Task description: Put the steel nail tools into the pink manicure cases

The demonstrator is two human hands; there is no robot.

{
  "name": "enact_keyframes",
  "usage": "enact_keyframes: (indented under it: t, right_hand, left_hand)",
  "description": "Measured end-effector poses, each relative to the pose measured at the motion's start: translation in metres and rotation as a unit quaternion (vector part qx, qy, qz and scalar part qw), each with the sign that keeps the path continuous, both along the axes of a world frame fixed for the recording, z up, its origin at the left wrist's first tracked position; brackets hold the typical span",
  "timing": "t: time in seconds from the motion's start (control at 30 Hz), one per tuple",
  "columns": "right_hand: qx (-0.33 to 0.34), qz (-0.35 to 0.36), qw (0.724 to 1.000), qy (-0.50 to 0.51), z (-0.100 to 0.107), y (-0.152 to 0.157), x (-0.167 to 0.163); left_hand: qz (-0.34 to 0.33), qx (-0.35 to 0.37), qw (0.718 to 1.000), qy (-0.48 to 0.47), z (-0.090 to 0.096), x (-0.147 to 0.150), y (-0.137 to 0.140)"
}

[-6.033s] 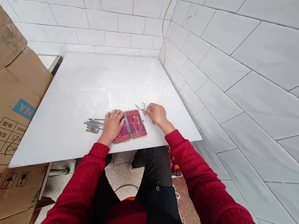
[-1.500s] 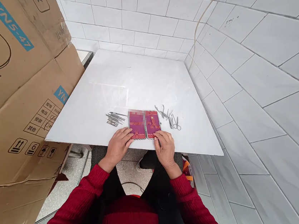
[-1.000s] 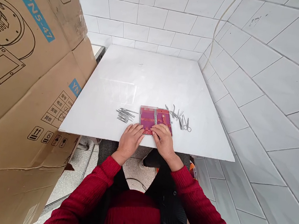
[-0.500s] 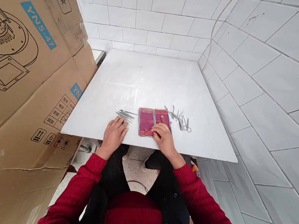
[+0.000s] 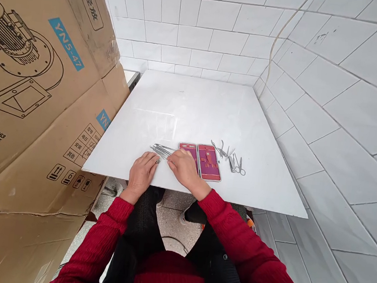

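A manicure case (image 5: 209,162) lies unfolded on the table, red and purple inside, with straps and loops. Just left of it is a small pile of slim metal manicure tools (image 5: 162,149). My left hand (image 5: 141,172) lies nearly flat by the pile's near end, fingers stretched out and holding nothing. Across the case's left half reaches my right hand (image 5: 184,168), covering part of it. Its thumb and fingertips are drawn together at the tools' right ends; whatever is between them is hidden.
Small scissors (image 5: 240,167), a nail clipper (image 5: 232,164) and cuticle nippers (image 5: 220,150) lie right of the case on the white table (image 5: 199,106). A large cardboard box (image 5: 32,142) stands along the left side. Tiled walls (image 5: 331,108) border the back and right.
My right hand has moved left from the case's right half to the metal tools. The case's right half is now uncovered. My left hand stays beside the pile. The whole view has shifted slightly.
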State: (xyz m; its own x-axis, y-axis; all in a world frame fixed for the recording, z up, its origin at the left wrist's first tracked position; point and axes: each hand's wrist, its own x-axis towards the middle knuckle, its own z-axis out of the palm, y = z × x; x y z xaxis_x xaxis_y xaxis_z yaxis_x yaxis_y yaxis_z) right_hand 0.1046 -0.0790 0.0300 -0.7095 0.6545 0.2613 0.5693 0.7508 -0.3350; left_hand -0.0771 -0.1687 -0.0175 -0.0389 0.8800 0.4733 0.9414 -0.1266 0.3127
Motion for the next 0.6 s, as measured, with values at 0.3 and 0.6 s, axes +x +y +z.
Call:
enact_keyframes:
  t: [0.3,0.6]
  right_hand:
    - [0.05,-0.026,0.986,-0.156,-0.003,0.022,-0.039]
    - [0.058,-0.042,0.988,-0.137,-0.01,0.03,-0.037]
  left_hand:
    - [0.019,-0.013,1.0,-0.002,0.008,-0.016,0.012]
    - [0.053,-0.033,0.998,-0.002,0.016,-0.016,0.024]
